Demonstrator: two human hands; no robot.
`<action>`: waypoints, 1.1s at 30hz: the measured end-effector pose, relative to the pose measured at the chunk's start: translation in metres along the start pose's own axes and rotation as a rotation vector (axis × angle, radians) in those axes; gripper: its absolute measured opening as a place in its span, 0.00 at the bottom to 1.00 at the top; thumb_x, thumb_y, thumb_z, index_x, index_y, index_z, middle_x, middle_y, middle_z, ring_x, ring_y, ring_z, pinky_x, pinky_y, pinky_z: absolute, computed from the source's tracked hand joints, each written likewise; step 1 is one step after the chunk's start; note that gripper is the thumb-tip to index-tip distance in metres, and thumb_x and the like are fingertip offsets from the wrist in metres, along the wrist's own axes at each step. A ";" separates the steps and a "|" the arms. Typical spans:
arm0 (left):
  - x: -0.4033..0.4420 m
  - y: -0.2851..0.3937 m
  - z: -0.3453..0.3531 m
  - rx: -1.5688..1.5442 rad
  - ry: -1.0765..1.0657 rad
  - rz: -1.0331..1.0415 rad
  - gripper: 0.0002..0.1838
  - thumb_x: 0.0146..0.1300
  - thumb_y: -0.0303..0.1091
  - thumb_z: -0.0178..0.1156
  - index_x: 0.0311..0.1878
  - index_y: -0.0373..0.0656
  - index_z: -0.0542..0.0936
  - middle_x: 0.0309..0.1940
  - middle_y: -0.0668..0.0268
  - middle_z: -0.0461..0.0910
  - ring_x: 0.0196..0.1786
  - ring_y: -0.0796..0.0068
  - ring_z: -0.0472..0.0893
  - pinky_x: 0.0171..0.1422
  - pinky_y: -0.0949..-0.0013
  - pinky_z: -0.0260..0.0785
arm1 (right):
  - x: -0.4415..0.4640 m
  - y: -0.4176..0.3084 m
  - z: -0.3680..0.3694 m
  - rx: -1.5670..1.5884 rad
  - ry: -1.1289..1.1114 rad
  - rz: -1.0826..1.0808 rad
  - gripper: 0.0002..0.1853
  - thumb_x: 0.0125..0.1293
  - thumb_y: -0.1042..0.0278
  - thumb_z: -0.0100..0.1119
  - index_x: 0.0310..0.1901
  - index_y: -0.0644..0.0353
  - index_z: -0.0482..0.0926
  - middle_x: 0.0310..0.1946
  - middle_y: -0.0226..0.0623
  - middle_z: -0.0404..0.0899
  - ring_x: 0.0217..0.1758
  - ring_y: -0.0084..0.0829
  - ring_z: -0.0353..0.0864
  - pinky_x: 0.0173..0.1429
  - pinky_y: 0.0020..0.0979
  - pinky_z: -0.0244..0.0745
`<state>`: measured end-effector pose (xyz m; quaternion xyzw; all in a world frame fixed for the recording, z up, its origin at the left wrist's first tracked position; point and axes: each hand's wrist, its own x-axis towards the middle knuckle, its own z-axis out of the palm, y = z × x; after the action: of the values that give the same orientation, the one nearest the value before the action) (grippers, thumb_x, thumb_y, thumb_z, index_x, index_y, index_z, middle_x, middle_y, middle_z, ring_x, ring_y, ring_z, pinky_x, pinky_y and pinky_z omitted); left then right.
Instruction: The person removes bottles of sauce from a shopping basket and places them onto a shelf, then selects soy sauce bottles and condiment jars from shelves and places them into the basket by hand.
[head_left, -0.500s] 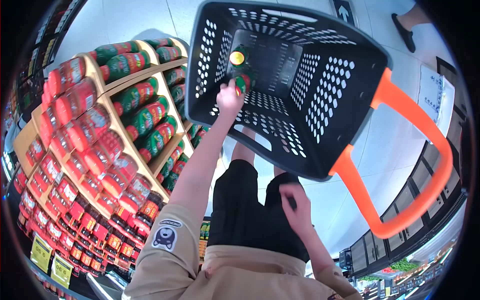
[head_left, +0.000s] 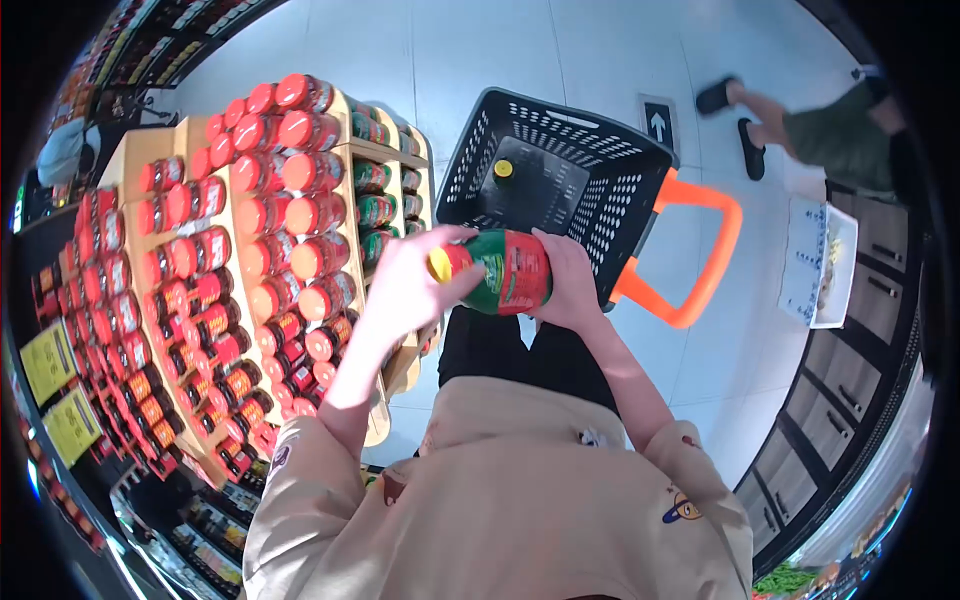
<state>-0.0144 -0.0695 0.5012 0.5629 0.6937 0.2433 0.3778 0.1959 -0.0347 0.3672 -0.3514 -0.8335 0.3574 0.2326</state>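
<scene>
A green bottle (head_left: 510, 272) with a red label and a yellow cap lies sideways between my two hands, in front of my body. My left hand (head_left: 412, 278) grips the neck end by the cap. Around the base end is my right hand (head_left: 572, 282), its fingers partly hidden behind the bottle. Just beyond is a black shopping basket (head_left: 615, 135) with an orange handle (head_left: 735, 250). Inside it, another yellow-capped bottle (head_left: 504, 170) stands in the far left part.
To my left, a wooden display rack (head_left: 348, 200) carries many red-lidded jars (head_left: 300, 172) and green jars (head_left: 376, 210). Yellow price tags (head_left: 70, 425) hang at its lower left. A person's leg (head_left: 765, 118) is at the upper right, near a white bin (head_left: 832, 265) and dark cabinets (head_left: 835, 385).
My left hand has brought the bottle up out of the basket. My right hand has risen from beside my thigh onto it. The basket now appears smaller and farther right; more of the passer-by shows.
</scene>
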 end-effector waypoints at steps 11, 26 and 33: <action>-0.068 -0.046 0.083 -1.109 0.241 0.091 0.45 0.56 0.70 0.42 0.67 0.44 0.53 0.65 0.58 0.57 0.65 0.59 0.60 0.68 0.53 0.53 | -0.001 -0.135 -0.026 0.026 0.065 0.090 0.48 0.30 0.60 0.74 0.57 0.61 0.59 0.42 0.45 0.72 0.44 0.45 0.75 0.48 0.42 0.70; -0.160 -0.104 -0.018 -1.864 0.383 0.373 0.44 0.58 0.69 0.30 0.63 0.38 0.60 0.57 0.50 0.68 0.56 0.53 0.72 0.60 0.52 0.65 | 0.036 -0.249 0.029 0.258 -0.166 -0.214 0.17 0.56 0.73 0.54 0.48 0.64 0.71 0.34 0.41 0.72 0.40 0.35 0.73 0.48 0.33 0.67; -0.183 -0.161 -0.045 -2.010 0.578 0.354 0.43 0.58 0.67 0.35 0.65 0.38 0.55 0.59 0.48 0.64 0.57 0.47 0.69 0.60 0.46 0.63 | 0.052 -0.285 0.089 0.293 -0.295 -0.253 0.15 0.58 0.77 0.50 0.48 0.64 0.70 0.34 0.40 0.69 0.38 0.31 0.72 0.45 0.29 0.68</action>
<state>-0.1314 -0.2823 0.4515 0.0056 0.1453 0.8812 0.4497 -0.0142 -0.1759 0.5336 -0.1507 -0.8351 0.4899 0.1996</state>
